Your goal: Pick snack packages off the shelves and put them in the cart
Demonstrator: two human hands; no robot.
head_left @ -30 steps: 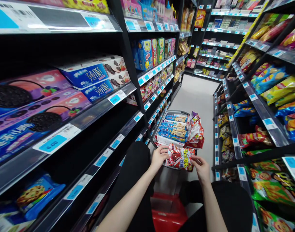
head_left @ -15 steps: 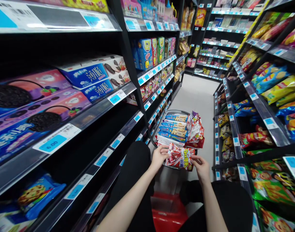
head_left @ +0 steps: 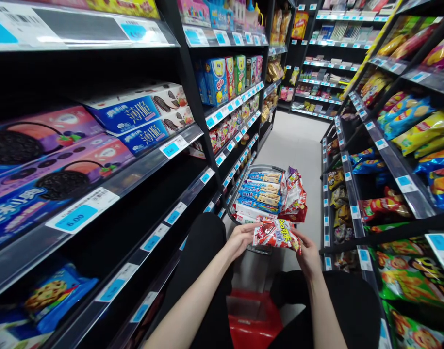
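Between my two hands, just above the near end of a basket (head_left: 260, 249), I hold a red and white candy bag (head_left: 274, 233) with yellow lettering. My left hand (head_left: 239, 241) grips its left end, fingers partly under it. At the right end, my right hand (head_left: 307, 249) has its fingers closed around the bag's edge. Inside the basket lie several blue cookie packs (head_left: 260, 198) in a stack. Red and white snack bags (head_left: 293, 196) are heaped on the basket's right side.
Shelves with cookie boxes (head_left: 130, 114) and price tags run close along the left. On the right, racks (head_left: 407, 184) hold bagged snacks. A red stool (head_left: 256, 325) is between my knees. The pale aisle floor (head_left: 294, 135) leads to a back shelf.
The candy bag has tilted and turned between my hands, its face now more foreshortened. My fingers have wrapped further round its ends. The basket's contents stay put.
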